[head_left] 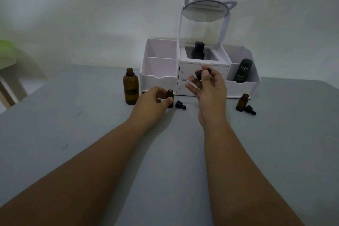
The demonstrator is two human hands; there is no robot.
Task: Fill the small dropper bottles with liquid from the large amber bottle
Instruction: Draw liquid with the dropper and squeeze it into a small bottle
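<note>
The large amber bottle [130,88] stands uncapped on the grey table, left of my hands. My left hand [153,100] grips a small amber dropper bottle [170,95] that stands on the table. My right hand [207,86] pinches the black bulb of a glass dropper [198,74]; its clear tube slants down-left, with the tip at the small bottle's mouth. A black dropper cap [180,105] lies just right of that bottle. A second small amber bottle [242,102] stands open at the right with its black cap [250,109] lying beside it.
A white organiser [159,77] with drawers and a cat-eared mirror [205,11] stands at the back of the table. It holds a dark green tube [243,70] and a black bottle [198,51]. A green stool [7,55] is at the far left.
</note>
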